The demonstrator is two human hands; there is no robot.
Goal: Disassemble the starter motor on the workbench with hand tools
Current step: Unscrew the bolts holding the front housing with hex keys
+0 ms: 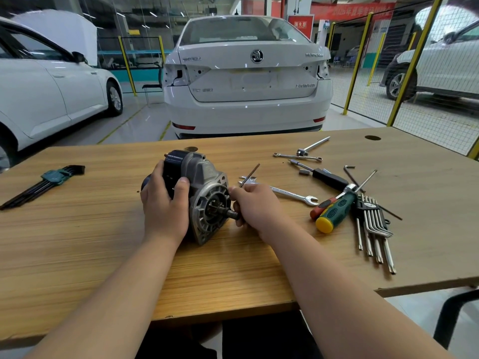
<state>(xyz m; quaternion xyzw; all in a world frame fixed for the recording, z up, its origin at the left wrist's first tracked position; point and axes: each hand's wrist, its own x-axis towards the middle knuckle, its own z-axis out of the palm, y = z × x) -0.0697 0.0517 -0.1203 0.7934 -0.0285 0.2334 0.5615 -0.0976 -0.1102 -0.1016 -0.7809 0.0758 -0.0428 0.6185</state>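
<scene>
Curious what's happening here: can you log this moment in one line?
left hand: grips grey-and-black metal starter motor | right hand: pinches thin dark rod-shaped tool by motor's flange

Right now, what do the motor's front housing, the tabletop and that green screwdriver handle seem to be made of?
Front housing: likely cast aluminium, dull grey, ribbed.
Tabletop: wood-grain board, probably laminate; the streaks run evenly with a soft sheen.
Screwdriver handle: plastic or rubber, green with dimpled grip and yellow cap.

- Tabletop (77, 242): wood-grain, matt.
- Starter (204, 187): dull grey cast metal nose, glossy black rear.
- Spanner (290, 194): bright polished metal.
- Screwdriver (337, 208): rubbery green-and-yellow handle.
- Hex keys (33, 187): matt black metal.
</scene>
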